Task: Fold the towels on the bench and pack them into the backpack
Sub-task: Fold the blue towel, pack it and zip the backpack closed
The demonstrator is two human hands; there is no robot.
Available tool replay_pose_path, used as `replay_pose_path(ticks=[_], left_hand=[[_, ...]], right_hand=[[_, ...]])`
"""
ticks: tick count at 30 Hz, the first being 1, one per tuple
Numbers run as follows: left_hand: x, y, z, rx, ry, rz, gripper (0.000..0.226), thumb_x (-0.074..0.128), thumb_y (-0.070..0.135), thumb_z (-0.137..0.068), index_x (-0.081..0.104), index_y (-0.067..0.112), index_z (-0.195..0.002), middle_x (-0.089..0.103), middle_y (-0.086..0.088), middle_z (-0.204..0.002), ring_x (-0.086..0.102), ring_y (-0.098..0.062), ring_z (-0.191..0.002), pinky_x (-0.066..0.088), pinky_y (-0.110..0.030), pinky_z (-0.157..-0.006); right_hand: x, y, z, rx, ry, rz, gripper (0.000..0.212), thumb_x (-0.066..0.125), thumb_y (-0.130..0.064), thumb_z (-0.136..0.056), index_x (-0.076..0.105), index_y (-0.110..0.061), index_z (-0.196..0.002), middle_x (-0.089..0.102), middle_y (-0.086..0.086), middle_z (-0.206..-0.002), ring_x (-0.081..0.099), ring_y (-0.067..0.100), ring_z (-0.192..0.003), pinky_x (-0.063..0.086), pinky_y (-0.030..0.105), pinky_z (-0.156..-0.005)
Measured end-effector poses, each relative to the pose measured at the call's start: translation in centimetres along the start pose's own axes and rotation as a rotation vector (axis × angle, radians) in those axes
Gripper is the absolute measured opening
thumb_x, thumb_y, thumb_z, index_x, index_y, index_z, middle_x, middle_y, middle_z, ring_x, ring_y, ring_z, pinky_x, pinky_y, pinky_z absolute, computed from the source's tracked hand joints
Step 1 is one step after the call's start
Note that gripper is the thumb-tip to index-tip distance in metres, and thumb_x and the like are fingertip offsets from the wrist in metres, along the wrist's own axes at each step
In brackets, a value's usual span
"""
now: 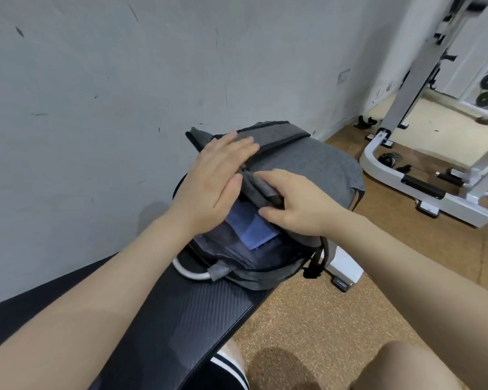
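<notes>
A grey backpack lies on the far end of the black bench, its main compartment open toward me. Inside it a folded blue towel shows, lying on a darker grey towel. My left hand rests flat, fingers straight, on the backpack's upper flap and strap. My right hand grips the edge of the opening flap beside the zipper, thumb under it just above the blue towel.
A grey wall stands right behind the bench. A white gym machine frame with weight plates occupies the floor at right. The cork-coloured floor lies below the bench's right edge. My knees show at the bottom.
</notes>
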State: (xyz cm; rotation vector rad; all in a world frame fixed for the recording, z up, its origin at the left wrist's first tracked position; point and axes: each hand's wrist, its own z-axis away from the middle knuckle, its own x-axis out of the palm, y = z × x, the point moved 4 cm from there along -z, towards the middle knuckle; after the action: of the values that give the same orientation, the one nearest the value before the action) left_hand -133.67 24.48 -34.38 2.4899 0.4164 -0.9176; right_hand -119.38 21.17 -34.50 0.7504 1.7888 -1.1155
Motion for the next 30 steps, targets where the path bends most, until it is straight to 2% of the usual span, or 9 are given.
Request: replay_pose_path(ticks=[5,9,13,15,17,19,21,24,30], left_hand=[[1.3,-2.2,2.9,-0.168,-0.443,-0.007,0.051,0.024,0.032,-0.090,0.039,0.024,-0.138,0.054,0.003,-0.131,0.048,-0.012,-0.121,0.036,-0.025,-0.098],[5.6,-3.8,8.4,-0.034,-0.650,-0.256,0.055,0.017,0.049,-0.096,0.048,0.021,-0.134,0.029,-0.018,-0.149,0.037,-0.031,-0.134,0.027,-0.038,-0.108],[8.0,-4.5,10.3,-0.095,-0.715,-0.292,0.071,-0.006,0.067,-0.082,0.003,0.035,-0.144,-0.029,-0.007,-0.147,-0.015,-0.017,-0.139,-0.005,-0.032,-0.112],[8.4,-4.6,10.7,-0.105,-0.759,-0.324,0.079,-0.017,0.076,-0.069,-0.017,0.038,-0.138,-0.044,-0.003,-0.137,-0.035,-0.010,-0.130,-0.021,-0.028,-0.108],[8.5,-4.3,10.5,-0.106,-0.709,-0.347,0.083,-0.014,0.077,-0.072,-0.010,0.034,-0.143,-0.033,-0.010,-0.145,-0.029,-0.014,-0.134,-0.017,-0.032,-0.110],[8.1,-3.5,10.1,-0.075,-0.613,-0.365,0.077,0.010,0.071,-0.084,0.017,0.025,-0.146,-0.004,-0.020,-0.153,0.000,-0.027,-0.141,0.001,-0.042,-0.113],[7.5,-2.4,9.3,-0.013,-0.506,-0.331,0.065,0.035,0.059,-0.083,0.043,0.021,-0.135,0.021,-0.023,-0.150,0.021,-0.035,-0.137,0.011,-0.045,-0.114],[7.2,-0.1,7.8,0.194,-0.393,-0.235,0.054,0.048,0.050,-0.080,0.059,0.012,-0.116,0.034,-0.021,-0.144,0.026,-0.033,-0.133,0.011,-0.042,-0.113],[9.7,0.5,6.9,0.276,-0.519,-0.295,0.066,0.048,0.076,-0.066,0.059,0.015,-0.089,0.022,-0.014,-0.152,0.014,-0.035,-0.140,0.016,-0.047,-0.112]], right_hand=[[7.2,-2.9,2.5,-0.094,-0.257,0.385,0.077,0.053,-0.041,-0.088,0.015,-0.007,-0.146,0.039,0.011,-0.136,0.045,0.027,-0.117,0.039,0.035,-0.095],[11.6,-1.3,4.9,-0.015,-0.312,0.459,0.078,0.052,-0.059,-0.077,0.044,-0.004,-0.133,0.051,0.017,-0.132,0.056,0.030,-0.109,0.047,0.036,-0.091],[11.3,-0.3,5.6,-0.054,-0.299,0.224,0.066,0.032,-0.055,-0.088,0.044,-0.010,-0.135,0.038,0.015,-0.146,0.039,0.026,-0.131,0.032,0.032,-0.107],[8.4,0.6,6.0,0.037,-0.030,0.030,0.044,0.035,-0.041,-0.093,0.062,-0.011,-0.111,0.059,0.007,-0.123,0.056,0.021,-0.113,0.044,0.033,-0.093],[5.3,3.3,7.7,0.266,0.413,-0.017,0.029,0.041,-0.029,-0.092,0.062,-0.009,-0.090,0.060,0.001,-0.091,0.058,0.018,-0.082,0.047,0.029,-0.067],[4.3,6.0,10.1,0.565,0.617,-0.077,0.012,0.051,-0.019,-0.091,0.057,-0.009,-0.093,0.053,-0.002,-0.090,0.051,0.012,-0.077,0.038,0.023,-0.063],[5.6,8.5,11.2,0.805,0.496,-0.312,0.013,0.057,-0.014,-0.090,0.054,-0.013,-0.102,0.056,-0.002,-0.098,0.054,0.011,-0.086,0.045,0.023,-0.071],[7.1,9.8,11.7,0.889,0.370,-0.582,0.012,0.060,-0.010,-0.088,0.058,-0.016,-0.098,0.062,-0.001,-0.098,0.060,0.015,-0.095,0.049,0.031,-0.088],[7.1,9.6,11.2,0.848,0.402,-0.516,0.018,0.059,-0.007,-0.086,0.054,-0.017,-0.072,0.059,-0.002,-0.076,0.057,0.016,-0.076,0.047,0.032,-0.072]])
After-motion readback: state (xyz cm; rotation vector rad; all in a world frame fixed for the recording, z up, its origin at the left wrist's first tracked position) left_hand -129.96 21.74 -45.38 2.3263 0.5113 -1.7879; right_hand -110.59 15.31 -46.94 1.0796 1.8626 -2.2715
